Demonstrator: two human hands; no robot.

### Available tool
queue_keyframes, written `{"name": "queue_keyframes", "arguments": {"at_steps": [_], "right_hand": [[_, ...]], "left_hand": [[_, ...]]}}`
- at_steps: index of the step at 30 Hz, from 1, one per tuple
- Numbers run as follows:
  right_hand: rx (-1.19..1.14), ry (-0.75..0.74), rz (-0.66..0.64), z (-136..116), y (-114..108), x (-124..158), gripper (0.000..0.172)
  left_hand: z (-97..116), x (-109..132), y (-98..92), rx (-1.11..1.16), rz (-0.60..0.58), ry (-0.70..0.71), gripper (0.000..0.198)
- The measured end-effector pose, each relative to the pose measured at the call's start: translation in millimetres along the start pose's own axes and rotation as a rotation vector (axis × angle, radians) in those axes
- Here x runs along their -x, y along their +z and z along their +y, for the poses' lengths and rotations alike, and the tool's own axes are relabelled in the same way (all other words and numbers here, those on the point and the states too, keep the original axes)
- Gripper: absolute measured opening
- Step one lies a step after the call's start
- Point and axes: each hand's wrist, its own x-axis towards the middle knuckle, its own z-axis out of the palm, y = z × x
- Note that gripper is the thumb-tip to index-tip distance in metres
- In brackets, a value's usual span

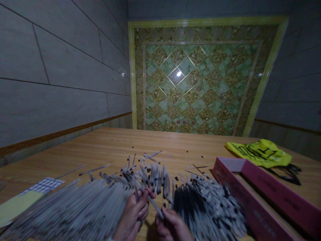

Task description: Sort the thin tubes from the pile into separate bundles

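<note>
Green-and-gold tiling is covering the far wall, and a wood-grain table is stretching toward it. Over the near part of that table, a slim pen-like tube is slanting between two bare hands. The left hand is pinching its upper part between thumb and fingers; the right hand's grip is pressing together on its lower end. Both hands seem to be fitting or adjusting a part on the tube; which of these, I cannot tell. Likely the next move is calling for a steady left grip and a small push, pull or twist from the right.

The tube is looking straight, greyish and partly translucent, its finer details blurring. Beyond the hands, short dark-ended pieces are lying in a loose cluster. Long pale rods are heaping up on the left, and black-and-clear pen-like sticks on the right. Farther right, a pink-red box is sitting near a yellow bag.
</note>
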Motion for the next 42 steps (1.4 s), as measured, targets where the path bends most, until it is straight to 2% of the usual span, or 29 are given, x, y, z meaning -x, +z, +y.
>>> {"name": "queue_keyframes", "arguments": {"at_steps": [4,7,11,15,18,20,22,25,29,34,38,42], "right_hand": [[-0.087,0.052,-0.164,-0.7,1.9,3.7,0.033],[-0.062,0.010,-0.148,-3.2,9.4,5.9,0.034],[0.050,-0.008,-0.021,-7.9,16.8,8.2,0.037],[0.294,-0.058,0.084,-7.5,13.9,7.7,0.044],[0.610,-0.204,0.205,-7.0,9.6,7.5,0.047],[0.807,-0.334,0.338,-9.9,7.3,8.8,0.046],[0.902,-0.450,0.478,-15.8,5.7,11.0,0.043],[0.869,-0.521,0.584,-25.6,4.2,14.5,0.039],[0.561,-0.420,0.533,-30.0,3.1,15.4,0.038],[0.192,-0.330,0.511,-28.5,1.8,12.9,0.038],[0.074,-0.283,0.424,-29.9,1.5,13.3,0.032],[0.003,-0.277,0.295,-30.7,0.1,14.3,0.027]], "left_hand": [[-0.5,1.3,1.2,0.012,-0.034,-0.035,0.035],[-3.3,-1.1,0.7,-0.004,0.030,-0.040,0.041],[-7.3,-2.8,2.1,-0.046,0.116,-0.039,0.047],[-7.4,-1.8,5.1,-0.085,0.154,-0.032,0.049],[-0.9,-4.1,-0.2,-0.116,0.236,-0.026,0.051],[5.5,-7.7,-8.4,-0.097,0.338,0.025,0.051],[9.7,-11.3,-16.4,-0.038,0.399,0.100,0.051],[6.9,-12.9,-19.2,-0.030,0.330,0.072,0.050],[-2.6,-5.6,-6.1,-0.097,0.110,-0.105,0.046],[1.0,8.4,7.6,-0.168,-0.140,-0.292,0.043],[4.7,15.9,12.5,-0.175,-0.292,-0.361,0.043],[5.7,21.2,17.0,-0.177,-0.374,-0.408,0.042]]}}
